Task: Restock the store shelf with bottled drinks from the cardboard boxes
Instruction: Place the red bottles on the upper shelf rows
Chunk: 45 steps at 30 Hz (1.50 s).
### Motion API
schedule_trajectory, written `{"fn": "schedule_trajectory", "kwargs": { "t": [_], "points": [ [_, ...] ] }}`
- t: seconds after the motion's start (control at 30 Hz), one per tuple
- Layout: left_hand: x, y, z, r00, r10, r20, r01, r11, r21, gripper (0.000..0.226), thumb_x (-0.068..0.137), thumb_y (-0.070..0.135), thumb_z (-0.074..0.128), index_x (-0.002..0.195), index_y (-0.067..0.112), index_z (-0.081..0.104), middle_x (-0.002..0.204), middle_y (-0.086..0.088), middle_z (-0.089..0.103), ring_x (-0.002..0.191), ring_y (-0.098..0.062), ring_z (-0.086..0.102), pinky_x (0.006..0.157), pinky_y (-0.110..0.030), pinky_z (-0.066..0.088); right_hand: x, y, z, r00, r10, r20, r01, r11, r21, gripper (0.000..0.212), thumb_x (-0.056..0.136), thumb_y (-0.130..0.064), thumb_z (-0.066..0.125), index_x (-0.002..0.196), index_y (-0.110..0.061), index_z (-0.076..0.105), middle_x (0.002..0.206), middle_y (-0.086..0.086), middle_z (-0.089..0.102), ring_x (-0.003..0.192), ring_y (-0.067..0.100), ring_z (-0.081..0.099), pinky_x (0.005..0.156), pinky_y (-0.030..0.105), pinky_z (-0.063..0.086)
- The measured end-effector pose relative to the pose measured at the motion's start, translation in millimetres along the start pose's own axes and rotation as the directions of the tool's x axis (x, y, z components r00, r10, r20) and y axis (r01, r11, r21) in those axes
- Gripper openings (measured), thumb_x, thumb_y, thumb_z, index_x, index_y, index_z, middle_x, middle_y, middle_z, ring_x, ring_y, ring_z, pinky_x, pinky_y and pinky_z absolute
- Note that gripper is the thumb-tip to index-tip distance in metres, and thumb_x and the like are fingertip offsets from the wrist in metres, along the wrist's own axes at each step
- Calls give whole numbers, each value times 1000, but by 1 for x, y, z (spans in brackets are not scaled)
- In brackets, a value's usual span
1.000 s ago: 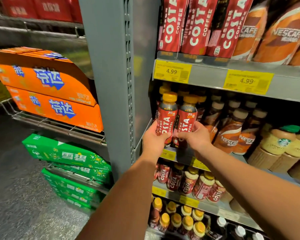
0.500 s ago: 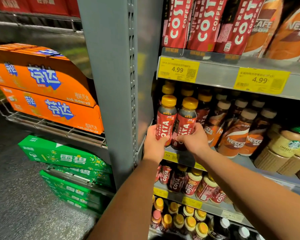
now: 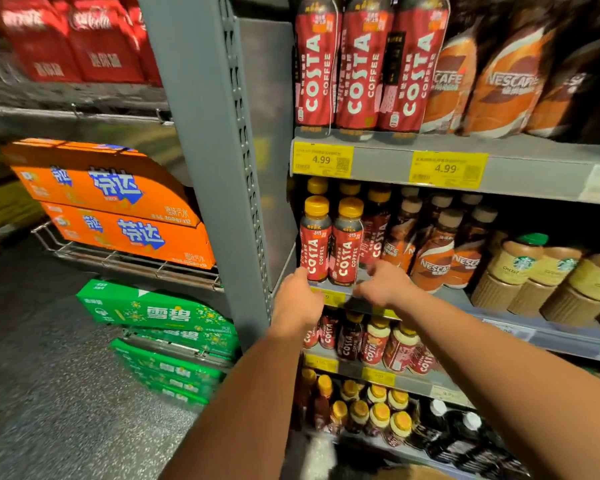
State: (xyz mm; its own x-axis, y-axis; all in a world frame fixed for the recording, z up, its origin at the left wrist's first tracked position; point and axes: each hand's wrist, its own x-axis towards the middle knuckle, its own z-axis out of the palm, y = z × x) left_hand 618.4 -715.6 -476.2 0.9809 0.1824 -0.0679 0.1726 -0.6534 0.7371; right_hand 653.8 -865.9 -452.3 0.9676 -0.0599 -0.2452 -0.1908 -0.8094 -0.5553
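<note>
Head view: left hand (image 3: 297, 303) and right hand (image 3: 385, 284) at 2 glossy yellow-capped Costa bottles (image 3: 345, 251), blurred fingers' (image 3: 374, 271) grip unclear.

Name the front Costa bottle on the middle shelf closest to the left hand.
The leftmost Costa bottle, beside the grey upright; its neighbour stands nearer the right hand.

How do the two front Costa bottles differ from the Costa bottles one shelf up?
The two front Costa bottles are small; the upper Costa bottles look far taller. The front pair show yellow caps; the upper ones' caps are out of frame. Both stand upright with red labels.
</note>
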Motion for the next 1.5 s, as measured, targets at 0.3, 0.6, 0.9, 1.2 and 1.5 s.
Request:
{"fn": "schedule_trajectory", "kwargs": {
  "t": [0.3,0.6,0.9,1.2,1.5],
  "points": [
    [-99,69,-45,987,76,141,-140,835,531,26,88,18,52,113,12,55,118,-12,60,110,-34,57,85,-40,46,-119,2,-61,988,-121,97,151,893,-424,11,84,-18,53,84,-7,50,103,16,60,85,31,54,66,31,42],
    [-157,75,-40,935,130,330,-299,791,534,25,88,22,50,110,15,58,117,-10,61,107,-34,59,85,-41,48,-181,21,-56,995,-59,80,93,846,-525,30,86,-28,52,109,-10,57,117,14,61,107,33,59,81,36,49],
    [-195,82,-26,883,205,422,-422,738,526,22,88,15,49,107,13,60,110,-8,63,102,-30,60,79,-38,48,-236,44,-56,997,77,21,-59,887,-459,33,83,-25,55,111,-9,59,115,14,62,104,31,61,81,35,50],
    [-220,102,43,803,149,577,-493,709,504,19,82,12,51,99,9,57,105,-11,62,99,-30,61,72,-39,48,-254,117,-73,982,186,11,-167,906,-389,27,82,-20,55,105,-8,61,109,13,63,100,30,62,74,32,47],
    [-219,114,128,809,45,586,-444,701,559,33,91,26,50,123,16,54,124,-7,56,112,-29,55,88,-37,48,-229,196,-67,969,218,115,-171,932,-320,19,86,-24,57,100,-12,58,97,7,61,81,25,54,67,30,43]
  ]
}}
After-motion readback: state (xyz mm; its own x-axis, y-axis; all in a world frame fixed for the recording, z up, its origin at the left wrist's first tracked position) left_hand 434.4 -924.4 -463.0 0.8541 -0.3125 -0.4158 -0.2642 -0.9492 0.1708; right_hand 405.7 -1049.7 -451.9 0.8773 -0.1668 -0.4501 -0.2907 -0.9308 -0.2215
